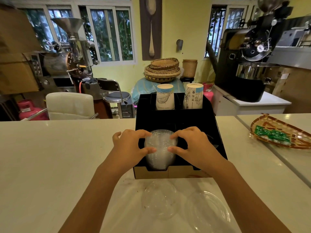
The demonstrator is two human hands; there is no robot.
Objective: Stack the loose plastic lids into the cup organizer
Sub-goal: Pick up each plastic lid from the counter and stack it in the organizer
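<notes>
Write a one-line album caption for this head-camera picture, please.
Both hands, left hand and right hand, settle a clear lid stack into the black cup organizer.

On the counter (50, 157): cup organizer (175, 118), lid stack (160, 148) in its front slot between left hand (129, 147) and right hand (195, 147). Behind, two paper cup stacks (165, 96) (side by side). In front, two loose lids (159, 200). Far right, a basket (282, 133).

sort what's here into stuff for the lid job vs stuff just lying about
Job: lid stack held by left hand and right hand; organizer; loose lids.
Lying about: paper cups; snack tray; baskets; roasters.
</notes>
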